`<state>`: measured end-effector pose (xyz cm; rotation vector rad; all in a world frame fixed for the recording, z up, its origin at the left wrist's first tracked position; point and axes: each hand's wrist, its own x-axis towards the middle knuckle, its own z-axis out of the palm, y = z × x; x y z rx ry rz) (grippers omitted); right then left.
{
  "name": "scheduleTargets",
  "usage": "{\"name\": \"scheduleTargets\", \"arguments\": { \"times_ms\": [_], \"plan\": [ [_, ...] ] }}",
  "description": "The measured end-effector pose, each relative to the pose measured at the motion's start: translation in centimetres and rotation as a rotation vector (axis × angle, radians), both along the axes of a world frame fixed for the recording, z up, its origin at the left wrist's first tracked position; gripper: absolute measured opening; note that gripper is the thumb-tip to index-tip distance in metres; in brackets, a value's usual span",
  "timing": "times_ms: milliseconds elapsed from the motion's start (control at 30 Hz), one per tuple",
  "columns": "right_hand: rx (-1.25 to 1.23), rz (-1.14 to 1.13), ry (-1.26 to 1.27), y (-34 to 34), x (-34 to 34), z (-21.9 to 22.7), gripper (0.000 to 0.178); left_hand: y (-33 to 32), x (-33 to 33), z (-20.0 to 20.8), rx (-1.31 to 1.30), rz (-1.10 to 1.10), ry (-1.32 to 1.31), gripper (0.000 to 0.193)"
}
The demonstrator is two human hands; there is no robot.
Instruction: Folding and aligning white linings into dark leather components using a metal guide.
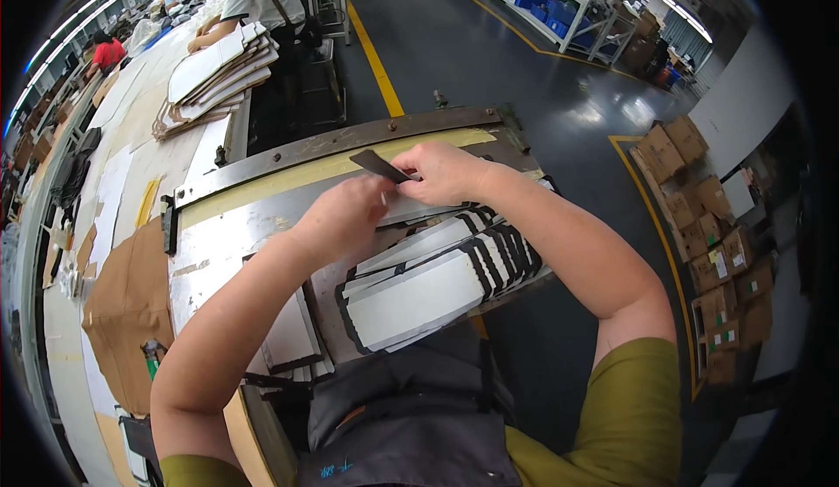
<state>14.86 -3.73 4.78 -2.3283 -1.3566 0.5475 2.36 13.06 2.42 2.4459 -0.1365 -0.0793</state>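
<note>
A short dark strip (378,166) is pinched between the thumb and fingers of my right hand (443,172), above the metal-topped workbench (229,232). Close beside it is my left hand (343,213), slightly blurred, its fingers curled in by the strip's lower end; what they grip is hidden. Just below the hands lies a fanned stack of white panels (415,302) with black edging. More black-edged white panels (292,340) lie at the left, partly behind my left forearm.
A metal bar (336,149) runs along the bench's far edge. Brown cloth (133,312) lies at left, beside a long table (112,191) with stacked panels (218,76). A co-worker (260,2) leans over that table. Cardboard boxes (712,264) stand on the right.
</note>
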Motion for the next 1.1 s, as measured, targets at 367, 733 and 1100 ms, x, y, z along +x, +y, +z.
{"name": "scheduleTargets", "arguments": {
  "times_ms": [367, 733, 1100],
  "plan": [
    [0.496, -0.798, -0.789, -4.5, 8.1, 8.5, 0.021, -0.6, -0.3, -1.9, 0.599, -0.213, -0.368, 0.04],
    [0.338, 0.156, 0.05, 9.6, -3.5, -4.5, 0.034, 11.2, -3.4, -2.7, 0.31, 0.016, -0.421, 0.054],
    [0.337, 0.274, -0.504, 9.5, -3.4, -5.2, 0.043, 11.5, -3.7, -5.1, 0.204, 0.113, -0.506, 0.044]
  ]
}}
